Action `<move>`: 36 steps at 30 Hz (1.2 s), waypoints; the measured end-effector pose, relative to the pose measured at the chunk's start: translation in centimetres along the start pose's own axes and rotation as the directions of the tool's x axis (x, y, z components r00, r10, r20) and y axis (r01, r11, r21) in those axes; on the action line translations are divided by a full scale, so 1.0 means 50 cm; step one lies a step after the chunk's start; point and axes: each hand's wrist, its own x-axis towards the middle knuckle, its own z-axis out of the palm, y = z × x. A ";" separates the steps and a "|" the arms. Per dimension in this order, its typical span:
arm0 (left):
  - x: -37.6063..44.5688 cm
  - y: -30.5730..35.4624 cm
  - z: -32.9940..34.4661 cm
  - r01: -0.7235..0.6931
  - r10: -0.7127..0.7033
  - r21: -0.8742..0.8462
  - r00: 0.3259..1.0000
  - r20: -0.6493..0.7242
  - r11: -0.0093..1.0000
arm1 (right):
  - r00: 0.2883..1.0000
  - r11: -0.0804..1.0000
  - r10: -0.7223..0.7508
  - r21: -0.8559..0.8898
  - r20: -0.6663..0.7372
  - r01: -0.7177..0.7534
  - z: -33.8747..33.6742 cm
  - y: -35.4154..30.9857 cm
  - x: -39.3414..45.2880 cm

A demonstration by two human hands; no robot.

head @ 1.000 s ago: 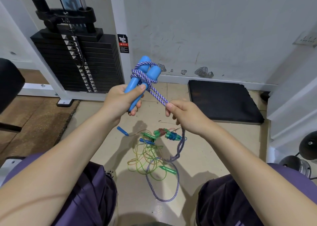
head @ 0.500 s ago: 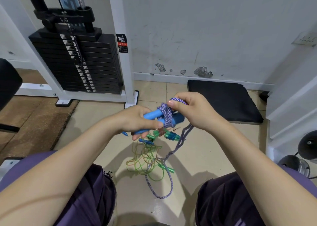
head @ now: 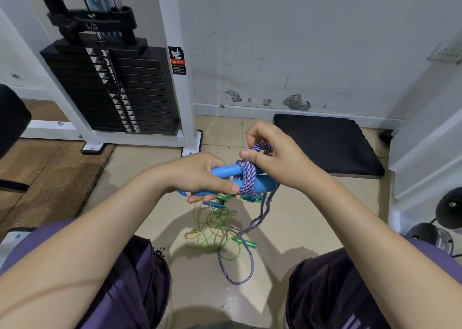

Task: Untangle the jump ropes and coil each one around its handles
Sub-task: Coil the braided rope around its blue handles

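My left hand [head: 200, 176] grips two blue handles [head: 265, 185] held side by side and lying roughly level. Several turns of purple-and-white braided rope [head: 247, 175] are wound around them. My right hand [head: 277, 158] pinches a loop of that rope just above the handles. The rest of the purple rope hangs down to the floor and ends in a loop [head: 240, 276]. Below my hands lies a tangle of thin green and yellow jump rope [head: 212, 231] with green handles [head: 246, 242], and the purple rope crosses it.
A black weight stack [head: 112, 91] in a white frame stands at the back left. A black mat [head: 322, 146] lies by the wall at the right. Round weights [head: 450, 208] sit at the far right. My knees frame the floor below.
The handles came down from upright to level in front of me. My right hand moved up over them, carrying the rope around for further turns. The floor loop has shortened.
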 end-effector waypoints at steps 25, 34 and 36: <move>0.013 0.000 -0.016 -0.256 0.086 -0.392 0.912 -0.401 0.884 | 0.926 0.533 0.184 0.758 0.329 -0.375 0.028 0.015 -0.010; 0.006 0.007 -0.006 -0.309 0.043 -0.419 0.844 -0.535 0.854 | 0.943 0.954 0.287 0.033 0.170 -0.297 0.083 0.016 -0.008; 0.005 0.006 -0.006 -0.309 0.018 -0.450 0.839 -0.543 0.838 | 0.945 0.965 0.263 -0.062 0.192 -0.256 0.091 0.016 -0.010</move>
